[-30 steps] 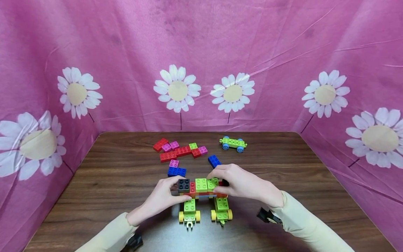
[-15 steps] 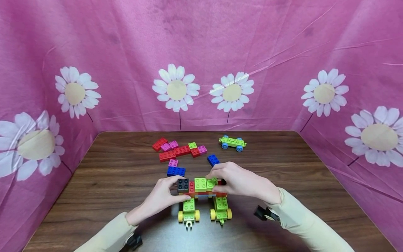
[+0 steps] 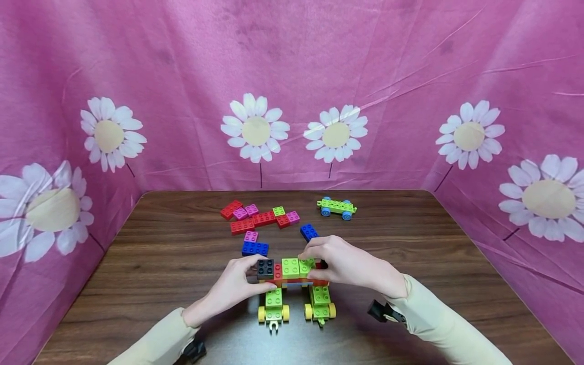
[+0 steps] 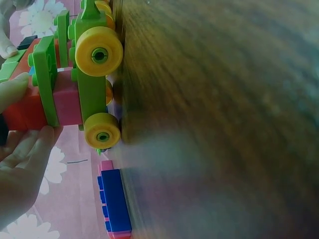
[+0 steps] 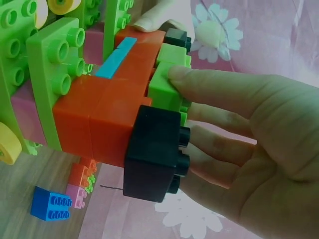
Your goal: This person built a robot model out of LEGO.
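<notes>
A structure of toy building bricks stands on two lime wheeled bases with yellow wheels, near the table's front. Red bricks form its raised beam. A black brick sits at the beam's left end; another black brick is at the right end. Two lime bricks lie on top between them. My left hand grips the left end, thumb in front and fingers behind. My right hand pinches the right-hand lime brick, partly covering it in the head view. The left wrist view shows pink bricks under the beam.
Behind the structure lie a blue brick, a pink brick and another blue brick. Farther back are several red bricks, with pink and lime ones. A lime wheeled base with blue wheels stands at the back right.
</notes>
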Tool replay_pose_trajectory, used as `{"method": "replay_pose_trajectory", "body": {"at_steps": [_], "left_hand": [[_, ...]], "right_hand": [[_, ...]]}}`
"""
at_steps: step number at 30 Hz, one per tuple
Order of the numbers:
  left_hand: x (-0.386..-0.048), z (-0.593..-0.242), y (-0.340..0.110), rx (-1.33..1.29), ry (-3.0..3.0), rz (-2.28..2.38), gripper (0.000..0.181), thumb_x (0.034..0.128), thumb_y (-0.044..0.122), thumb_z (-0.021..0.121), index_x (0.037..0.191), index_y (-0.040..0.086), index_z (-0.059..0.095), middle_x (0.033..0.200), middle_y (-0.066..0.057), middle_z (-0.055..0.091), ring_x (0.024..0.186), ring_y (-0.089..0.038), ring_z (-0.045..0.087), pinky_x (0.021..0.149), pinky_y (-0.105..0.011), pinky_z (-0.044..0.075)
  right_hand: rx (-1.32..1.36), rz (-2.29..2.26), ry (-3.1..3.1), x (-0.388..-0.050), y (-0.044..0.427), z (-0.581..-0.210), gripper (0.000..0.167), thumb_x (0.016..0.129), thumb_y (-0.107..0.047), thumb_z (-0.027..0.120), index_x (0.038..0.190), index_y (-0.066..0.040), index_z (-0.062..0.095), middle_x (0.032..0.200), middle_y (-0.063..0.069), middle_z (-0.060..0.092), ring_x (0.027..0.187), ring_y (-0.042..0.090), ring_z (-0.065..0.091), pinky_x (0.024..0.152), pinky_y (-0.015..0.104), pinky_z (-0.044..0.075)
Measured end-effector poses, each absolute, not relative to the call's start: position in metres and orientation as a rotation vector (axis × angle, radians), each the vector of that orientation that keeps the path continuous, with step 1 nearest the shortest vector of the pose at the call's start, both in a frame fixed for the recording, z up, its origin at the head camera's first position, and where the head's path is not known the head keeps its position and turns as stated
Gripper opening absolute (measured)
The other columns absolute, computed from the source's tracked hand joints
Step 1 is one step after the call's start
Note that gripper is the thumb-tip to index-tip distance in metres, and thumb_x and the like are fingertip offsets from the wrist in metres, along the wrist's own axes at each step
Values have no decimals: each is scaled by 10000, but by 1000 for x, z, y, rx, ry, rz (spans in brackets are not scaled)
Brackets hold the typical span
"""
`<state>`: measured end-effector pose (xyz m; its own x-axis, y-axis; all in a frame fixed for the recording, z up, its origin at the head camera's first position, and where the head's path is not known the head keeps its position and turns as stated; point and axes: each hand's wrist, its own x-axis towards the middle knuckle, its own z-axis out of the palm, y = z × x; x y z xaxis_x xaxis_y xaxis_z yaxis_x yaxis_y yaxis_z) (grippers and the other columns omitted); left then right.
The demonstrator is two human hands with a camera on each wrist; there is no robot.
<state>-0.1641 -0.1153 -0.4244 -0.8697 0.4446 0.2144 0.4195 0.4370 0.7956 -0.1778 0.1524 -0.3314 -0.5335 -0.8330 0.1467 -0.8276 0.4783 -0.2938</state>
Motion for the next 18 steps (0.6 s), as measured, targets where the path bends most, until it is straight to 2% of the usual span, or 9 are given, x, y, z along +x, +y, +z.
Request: {"method": "replay_pose_trajectory", "body": {"at_steps": [5, 18], "left_hand": [[-164, -425, -115, 794, 2644, 1460, 383, 803, 302, 825, 1120, 133, 693, 1032, -12, 751, 922, -97, 707, 804, -226, 575], [-164, -424, -115, 799, 2638, 1467, 379, 800, 283, 828, 1118, 129, 692, 1031, -13, 751, 925, -99, 710, 806, -227, 579]], "right_hand": [[-1492, -526, 2696, -178, 151, -332, 272, 833, -184, 801, 1075, -74, 741, 1030, 23, 718, 741, 103, 614, 652, 108, 484], [-1476, -473, 2682, -179, 154, -331, 264, 857, -115, 764, 1111, -87, 701, 1020, 9, 681, 755, 64, 551, 664, 125, 475]]}}
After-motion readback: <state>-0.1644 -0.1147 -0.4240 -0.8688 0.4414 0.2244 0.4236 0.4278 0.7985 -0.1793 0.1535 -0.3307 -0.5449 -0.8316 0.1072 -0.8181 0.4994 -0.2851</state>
